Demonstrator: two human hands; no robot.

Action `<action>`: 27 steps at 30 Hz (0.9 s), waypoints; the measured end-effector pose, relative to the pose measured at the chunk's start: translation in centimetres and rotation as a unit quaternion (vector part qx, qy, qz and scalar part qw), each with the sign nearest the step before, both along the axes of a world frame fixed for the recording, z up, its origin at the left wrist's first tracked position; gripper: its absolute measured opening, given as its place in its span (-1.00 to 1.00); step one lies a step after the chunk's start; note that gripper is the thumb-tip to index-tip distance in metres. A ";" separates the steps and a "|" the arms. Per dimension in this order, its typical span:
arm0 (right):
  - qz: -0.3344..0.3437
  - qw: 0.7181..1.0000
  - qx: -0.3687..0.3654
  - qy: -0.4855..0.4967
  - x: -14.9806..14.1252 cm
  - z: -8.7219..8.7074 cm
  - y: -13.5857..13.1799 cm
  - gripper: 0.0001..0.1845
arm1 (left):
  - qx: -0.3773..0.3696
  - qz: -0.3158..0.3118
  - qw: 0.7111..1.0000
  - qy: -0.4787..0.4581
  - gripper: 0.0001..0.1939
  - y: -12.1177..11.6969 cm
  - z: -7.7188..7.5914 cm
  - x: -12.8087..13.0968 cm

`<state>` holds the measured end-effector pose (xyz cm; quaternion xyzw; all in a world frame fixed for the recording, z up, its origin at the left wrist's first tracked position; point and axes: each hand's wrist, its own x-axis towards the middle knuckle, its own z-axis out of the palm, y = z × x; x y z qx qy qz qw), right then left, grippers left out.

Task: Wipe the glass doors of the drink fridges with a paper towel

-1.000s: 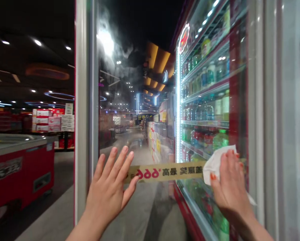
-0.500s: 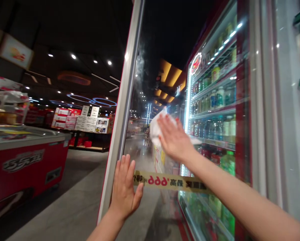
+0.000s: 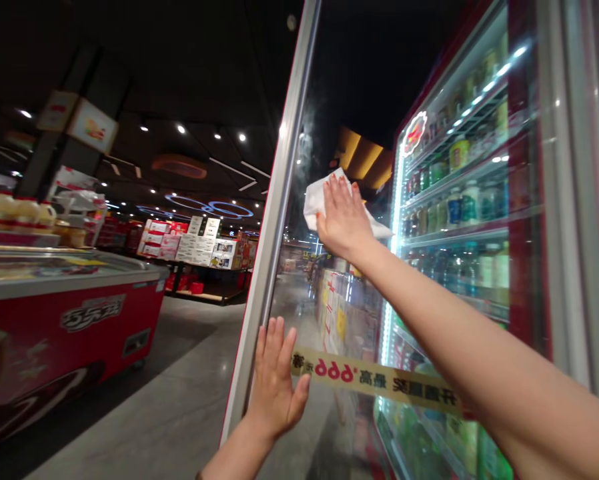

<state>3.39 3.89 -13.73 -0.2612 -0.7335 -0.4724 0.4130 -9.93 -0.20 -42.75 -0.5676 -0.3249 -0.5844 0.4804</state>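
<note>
**A:** What is the right hand [image 3: 344, 220] doing at the moment?

**B:** It's pressing a white tissue [image 3: 324, 200] flat against a glass door [image 3: 309, 127], with the fingers spread and the tissue bunching out under the palm and past the little-finger side. So it's holding the tissue against the pane, not pinching it.

**A:** And the left hand [image 3: 277, 380]?

**B:** It's resting open on the same pane, well below the right hand, with all 5 fingers apart and nothing in it. It's sitting just beside the metal door frame [image 3: 274, 227], which is leaning across the view.

**A:** What's running near the hands?

**B:** A yellow printed strip [image 3: 374, 377] bearing a red 666 is crossing the glass below the right hand, and its left end is stopping just beside the left thumb.

**A:** What's to the right of the right hand?

**B:** Rows of bottles [image 3: 454, 210] are standing on lit shelves behind glass, and the forearm is reaching across the lower ones.

**A:** And beyond the left hand?

**B:** A red chest freezer [image 3: 69, 320] is standing well to the left of it, on a grey floor [image 3: 179, 400]. Stacked cartons [image 3: 199, 250] are showing farther off, up and to the left of the right hand.
</note>
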 end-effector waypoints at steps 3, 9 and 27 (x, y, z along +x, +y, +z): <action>0.046 0.985 0.030 -0.165 -0.9 -4.8 0.3 -0.22 | -0.003 -0.017 1.000 -0.017 -0.22 0.7 0.5 -0.3; 0.036 0.996 0.037 -0.068 4.5 -6.0 1.6 -0.27 | -0.040 -0.004 0.999 -0.008 -0.18 1.4 2.2 -0.7; -0.122 0.942 -0.009 0.312 19.8 -31.5 0.7 -0.10 | -0.087 0.029 0.977 0.194 -0.31 0.7 -0.4 3.8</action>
